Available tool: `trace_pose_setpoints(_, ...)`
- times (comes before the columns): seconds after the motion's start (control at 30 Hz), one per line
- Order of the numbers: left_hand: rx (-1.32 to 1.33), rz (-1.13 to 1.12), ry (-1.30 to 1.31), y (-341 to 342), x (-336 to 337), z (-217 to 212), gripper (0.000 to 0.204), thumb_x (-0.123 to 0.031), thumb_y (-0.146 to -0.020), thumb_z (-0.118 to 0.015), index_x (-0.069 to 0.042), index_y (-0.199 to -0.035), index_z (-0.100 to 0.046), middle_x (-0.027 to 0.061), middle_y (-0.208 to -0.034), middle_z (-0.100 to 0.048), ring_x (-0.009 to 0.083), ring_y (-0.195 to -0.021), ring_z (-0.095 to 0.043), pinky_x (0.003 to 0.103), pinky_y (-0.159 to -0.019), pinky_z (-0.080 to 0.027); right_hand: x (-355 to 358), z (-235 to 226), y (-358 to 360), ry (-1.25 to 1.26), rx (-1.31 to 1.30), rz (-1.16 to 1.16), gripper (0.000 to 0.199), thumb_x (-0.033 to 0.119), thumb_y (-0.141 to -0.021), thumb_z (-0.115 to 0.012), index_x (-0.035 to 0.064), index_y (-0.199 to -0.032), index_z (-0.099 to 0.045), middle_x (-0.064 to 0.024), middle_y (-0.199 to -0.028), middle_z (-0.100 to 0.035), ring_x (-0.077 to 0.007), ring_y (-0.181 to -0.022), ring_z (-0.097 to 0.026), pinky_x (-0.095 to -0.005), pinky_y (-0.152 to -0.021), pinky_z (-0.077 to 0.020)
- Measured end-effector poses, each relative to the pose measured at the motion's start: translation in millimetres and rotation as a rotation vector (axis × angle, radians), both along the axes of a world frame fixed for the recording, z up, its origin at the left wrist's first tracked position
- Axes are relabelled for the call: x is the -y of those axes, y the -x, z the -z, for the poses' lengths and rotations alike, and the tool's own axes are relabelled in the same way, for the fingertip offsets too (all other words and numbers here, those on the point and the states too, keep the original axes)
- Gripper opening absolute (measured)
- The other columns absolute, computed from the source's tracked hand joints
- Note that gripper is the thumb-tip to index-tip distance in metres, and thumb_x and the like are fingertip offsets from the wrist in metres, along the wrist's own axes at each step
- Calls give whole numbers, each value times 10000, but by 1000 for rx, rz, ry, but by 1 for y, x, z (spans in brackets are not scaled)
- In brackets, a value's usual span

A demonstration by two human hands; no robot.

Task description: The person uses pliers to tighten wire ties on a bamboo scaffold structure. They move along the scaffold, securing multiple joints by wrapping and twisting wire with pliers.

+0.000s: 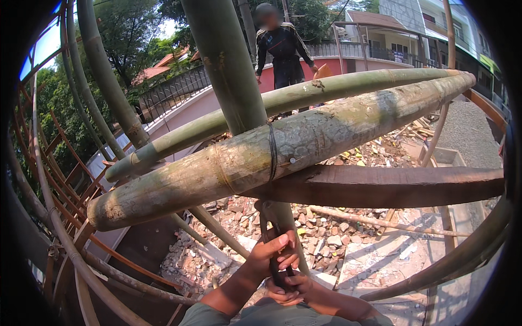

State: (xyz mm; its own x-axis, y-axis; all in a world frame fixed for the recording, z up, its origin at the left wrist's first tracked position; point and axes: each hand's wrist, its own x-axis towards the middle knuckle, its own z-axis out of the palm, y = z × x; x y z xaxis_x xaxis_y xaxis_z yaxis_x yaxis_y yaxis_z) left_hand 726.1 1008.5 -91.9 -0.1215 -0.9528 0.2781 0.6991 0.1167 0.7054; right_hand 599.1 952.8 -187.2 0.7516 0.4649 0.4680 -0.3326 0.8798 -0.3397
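Note:
My left hand (pixel 276 252) is closed around the handles of dark metal pincers (pixel 265 217), and my right hand (pixel 288 289) is closed lower down on them. The jaws point up, just under a dark wooden beam (pixel 380 186) and in front of an upright bamboo pole (pixel 228 70). What the jaws grip, if anything, I cannot make out. Across the upright lies a thick weathered bamboo pole (pixel 321 140). Dark wire (pixel 273 152) loops around this pole, and a nail head (pixel 292 161) shows beside the wire.
A greener bamboo pole (pixel 348 88) runs behind the thick one. Brick rubble (pixel 321 233) and a concrete slab (pixel 391 261) lie below. More bamboo poles (pixel 109 70) stand at left. Beyond the poles a person (pixel 283 49) in dark clothes stands near a grey gravel pile (pixel 470 133).

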Motion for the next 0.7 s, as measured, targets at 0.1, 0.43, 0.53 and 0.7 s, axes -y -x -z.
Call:
trace_pose_setpoints(0.1, 46, -240, -112, 7, -1, 4, 193, -174, -1015, -535, -50, -874, -488, 7, -632, -459, 87, -458, -389, 273, -523, -415, -5, -1, 10, 551, 33, 813, 515, 377, -928, -683, -19, -1202, -501, -111, -955, -630, -153, -749, -625, -289, -693, -551)
trace_pose_setpoints(0.43, 87, -284, 84, 19, 14, -6, 176, -211, -1008, -534, -42, -1048, -506, 123, -952, -573, 268, -937, -629, 455, -901, -548, 4, -9, 24, 306, -284, 733, 310, 244, -915, -616, 1, -1080, -518, 3, -628, -433, -91, -521, -439, -264, -460, -384)
trace_pose_setpoints(0.53, 107, -95, 5, 10, 4, -4, 275, -283, -1026, -457, -34, -1133, -502, 103, -856, -549, 269, -845, -613, 465, -847, -538, -3, -5, 18, -203, -62, 86, 378, 342, -986, -508, -30, -1014, -449, -21, -687, -393, -78, -512, -366, -200, -379, -322)
trace_pose_setpoints(0.7, 102, -357, -119, 22, -2, 2, 283, -291, -1019, -509, -120, -812, -422, -33, -579, -331, 83, -446, -365, 247, -486, -372, -13, -10, 24, 547, 17, 889, 737, 500, -928, -626, -96, -1309, -419, -177, -1009, -618, -244, -914, -665, -365, -834, -553)
